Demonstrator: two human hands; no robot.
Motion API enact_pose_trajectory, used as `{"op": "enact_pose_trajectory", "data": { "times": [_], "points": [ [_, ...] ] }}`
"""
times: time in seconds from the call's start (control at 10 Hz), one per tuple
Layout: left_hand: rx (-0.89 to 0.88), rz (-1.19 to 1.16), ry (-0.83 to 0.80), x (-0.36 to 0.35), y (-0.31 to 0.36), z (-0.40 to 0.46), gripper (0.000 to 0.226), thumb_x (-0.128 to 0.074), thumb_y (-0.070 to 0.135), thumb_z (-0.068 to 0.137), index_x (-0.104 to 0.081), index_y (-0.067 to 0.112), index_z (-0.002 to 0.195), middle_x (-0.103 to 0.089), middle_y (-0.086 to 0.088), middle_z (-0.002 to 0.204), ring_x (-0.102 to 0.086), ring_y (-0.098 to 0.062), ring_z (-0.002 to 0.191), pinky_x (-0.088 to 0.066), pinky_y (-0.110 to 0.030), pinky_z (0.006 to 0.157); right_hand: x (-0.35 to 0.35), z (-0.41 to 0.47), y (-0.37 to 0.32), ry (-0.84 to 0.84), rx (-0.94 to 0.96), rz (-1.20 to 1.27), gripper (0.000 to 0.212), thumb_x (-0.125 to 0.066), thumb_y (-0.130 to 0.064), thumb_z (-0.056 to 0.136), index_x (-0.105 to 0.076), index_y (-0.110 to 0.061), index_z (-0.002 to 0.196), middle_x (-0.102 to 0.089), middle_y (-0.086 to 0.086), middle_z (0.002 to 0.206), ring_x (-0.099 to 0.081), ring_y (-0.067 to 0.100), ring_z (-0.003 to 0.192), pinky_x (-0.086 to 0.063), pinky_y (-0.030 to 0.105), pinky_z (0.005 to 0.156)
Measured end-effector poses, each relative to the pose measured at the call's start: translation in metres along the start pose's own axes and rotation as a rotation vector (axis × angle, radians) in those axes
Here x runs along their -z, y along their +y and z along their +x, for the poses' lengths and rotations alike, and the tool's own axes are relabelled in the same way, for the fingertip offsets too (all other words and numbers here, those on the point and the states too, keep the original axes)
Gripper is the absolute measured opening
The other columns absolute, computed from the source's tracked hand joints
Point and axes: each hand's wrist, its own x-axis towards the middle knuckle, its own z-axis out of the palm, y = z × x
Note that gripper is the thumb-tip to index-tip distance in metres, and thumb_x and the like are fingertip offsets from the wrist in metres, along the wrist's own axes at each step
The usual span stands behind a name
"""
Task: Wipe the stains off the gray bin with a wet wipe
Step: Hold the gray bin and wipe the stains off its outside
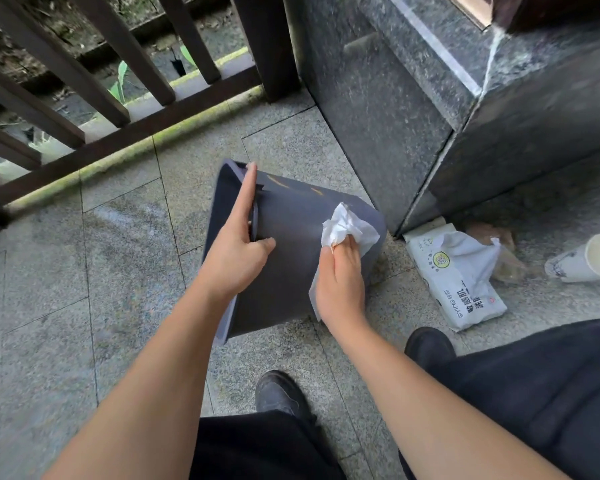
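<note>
Gray bin [291,216] tipped on side; mouth faces away, inside hidden. Left hand [238,251] steadying rim, index finger straight. Right hand [340,282] clutching wet wipe [347,230]; fingertips hidden.

Bare forearms [146,375]; black trousers [541,393]; dark scuffed shoes [281,393].
</note>
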Motion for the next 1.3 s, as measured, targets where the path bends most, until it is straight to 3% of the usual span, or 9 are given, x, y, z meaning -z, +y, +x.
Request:
{"op": "enact_pose_trajectory", "data": {
  "times": [0.1, 0.2, 0.3, 0.4, 0.5, 0.6, 0.7, 1.1, 1.3],
  "points": [
    [0.060, 0.061, 0.006, 0.001, 0.002, -0.005, 0.075, -0.050, 0.013, 0.066, -0.042, 0.054, 0.129, -0.063, 0.008, 0.103, -0.058, 0.000, 0.074, -0.046, -0.028, 0.069, -0.003, -0.020, 0.003, 0.075, -0.001, 0.055, 0.045, -0.033, -0.019, 0.103, -0.044, -0.009, 0.145, -0.043, 0.008, 0.154, -0.032, 0.022, 0.146, -0.023, 0.041, 0.121],
    [0.084, 0.073, 0.169, -0.011, 0.001, -0.009, 0.042, -0.046, 0.032, 0.089, -0.047, 0.043, 0.130, -0.061, 0.015, 0.088, -0.056, 0.001, 0.081, -0.038, -0.014, 0.070, -0.009, -0.047, 0.009, 0.097, -0.033, 0.072, 0.043, -0.037, -0.013, 0.104, -0.042, -0.007, 0.146, -0.040, 0.006, 0.156, -0.033, 0.018, 0.146, -0.024, 0.031, 0.120],
    [0.102, 0.062, 0.347, -0.025, 0.002, -0.009, 0.049, -0.037, 0.027, 0.103, -0.030, 0.032, 0.151, -0.046, 0.016, 0.118, -0.050, -0.004, 0.107, -0.032, -0.012, 0.076, -0.011, -0.061, 0.012, 0.049, -0.063, 0.066, 0.041, -0.038, -0.014, 0.104, -0.045, -0.010, 0.144, -0.044, -0.001, 0.150, -0.037, 0.012, 0.141, -0.027, 0.022, 0.115],
    [0.078, 0.037, 0.359, -0.033, 0.005, -0.017, 0.066, -0.039, 0.022, 0.099, -0.009, 0.030, 0.157, -0.041, 0.024, 0.104, -0.048, 0.024, 0.078, -0.029, -0.002, 0.060, -0.003, -0.059, 0.007, 0.072, -0.048, 0.065, 0.036, -0.037, -0.016, 0.103, -0.052, -0.007, 0.135, -0.053, 0.005, 0.140, -0.044, 0.020, 0.135, -0.031, 0.025, 0.110],
    [0.130, -0.044, 0.349, -0.029, -0.005, -0.017, 0.075, -0.044, 0.023, 0.093, -0.004, 0.037, 0.156, -0.032, 0.061, 0.092, -0.039, 0.037, 0.075, -0.036, -0.010, 0.079, 0.002, -0.055, -0.012, -0.040, 0.099, 0.007, 0.036, -0.035, -0.021, 0.102, -0.057, -0.007, 0.127, -0.058, 0.006, 0.130, -0.049, 0.023, 0.127, -0.038, 0.041, 0.109],
    [0.148, -0.038, 0.286, -0.023, -0.009, -0.018, 0.076, -0.046, 0.023, 0.094, -0.004, 0.043, 0.154, -0.035, 0.066, 0.079, -0.048, 0.027, 0.074, -0.040, -0.026, 0.080, -0.004, -0.048, -0.031, -0.159, 0.221, -0.041, 0.037, -0.037, -0.021, 0.102, -0.058, -0.004, 0.128, -0.059, 0.013, 0.133, -0.047, 0.028, 0.131, -0.034, 0.051, 0.112],
    [0.102, -0.004, 0.238, -0.023, -0.011, -0.024, 0.076, -0.048, 0.019, 0.096, -0.006, 0.038, 0.156, -0.035, 0.061, 0.089, -0.044, 0.033, 0.077, -0.033, -0.001, 0.073, -0.007, -0.046, -0.038, -0.201, 0.273, -0.064, 0.042, -0.036, -0.022, 0.102, -0.054, -0.006, 0.137, -0.055, 0.012, 0.143, -0.038, 0.022, 0.142, -0.024, 0.049, 0.120],
    [0.247, 0.070, 0.371, -0.018, -0.012, -0.041, 0.069, -0.044, 0.050, 0.099, -0.010, 0.033, 0.157, -0.037, 0.006, 0.154, -0.040, -0.017, 0.135, -0.028, -0.021, 0.095, -0.015, -0.082, -0.020, -0.225, 0.391, -0.189, 0.043, -0.033, -0.026, 0.103, -0.049, -0.011, 0.141, -0.055, 0.009, 0.144, -0.040, 0.024, 0.142, -0.023, 0.046, 0.121],
    [0.179, 0.109, 0.387, -0.004, -0.017, -0.039, 0.054, -0.037, 0.037, 0.105, -0.018, 0.037, 0.155, -0.025, 0.033, 0.138, -0.025, 0.015, 0.125, -0.018, 0.001, 0.089, -0.014, -0.094, 0.001, -0.218, 0.417, -0.274, 0.043, -0.036, -0.025, 0.102, -0.053, -0.009, 0.138, -0.058, 0.010, 0.141, -0.044, 0.027, 0.138, -0.027, 0.047, 0.119]
  ]
}}
